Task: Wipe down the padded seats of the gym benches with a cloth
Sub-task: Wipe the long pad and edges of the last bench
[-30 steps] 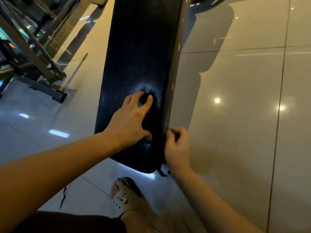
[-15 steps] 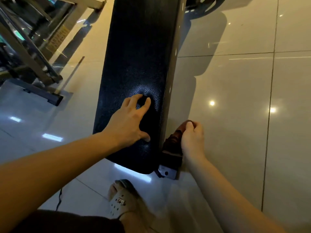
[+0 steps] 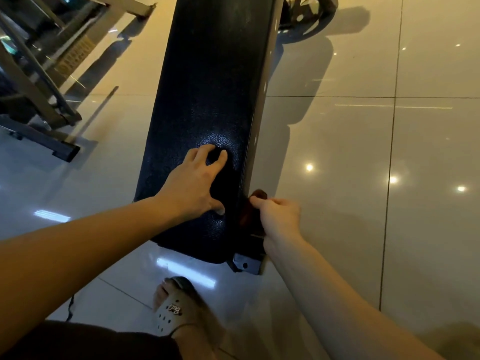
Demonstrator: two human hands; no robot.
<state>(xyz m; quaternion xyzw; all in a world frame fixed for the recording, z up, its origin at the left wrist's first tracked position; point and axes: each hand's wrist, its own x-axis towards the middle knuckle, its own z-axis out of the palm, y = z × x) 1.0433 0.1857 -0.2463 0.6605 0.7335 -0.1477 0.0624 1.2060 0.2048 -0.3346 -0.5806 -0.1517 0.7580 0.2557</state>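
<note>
Padded seat [image 3: 207,87]: black, grained, long and narrow, running from near the feet toward the top of the view; a glossy patch of reflected light just ahead of the left fingers.
Left hand [image 3: 192,185]: laid on the near part of the seat top, fingers spread and only lightly bent, fingertips and thumb pressing the padding, nothing held.
Right hand [image 3: 279,216]: at the seat's right edge near its close end, fingers curled tight round the cloth, knuckles up.
Cloth [image 3: 259,194]: dark reddish-brown, bunched in the right hand and pressed against the side of the seat; only a lump above the fingers and a fold beside them plainly seen, the rest lost behind the hand and in shadow.
Metal bracket [image 3: 246,263]: grey, with a bolt hole, jutting out under the seat's near right corner, just below the right wrist.
Floor [image 3: 337,152]: large glossy pale tiles with dark joints, dotted with bright light reflections to the right of the seat.
Sandal [image 3: 168,310]: pale, perforated, small lettering on the strap, worn on a foot planted on the floor just short of the seat's near end.
Shorts [image 3: 91,341]: dark fabric along the bottom left edge.
Machine frame [image 3: 33,94]: grey metal bars with a foot on the floor at the upper left, well apart from the seat.
Dark round thing [image 3: 306,11]: at the top edge, right of the seat's far end, too cut off to identify.
</note>
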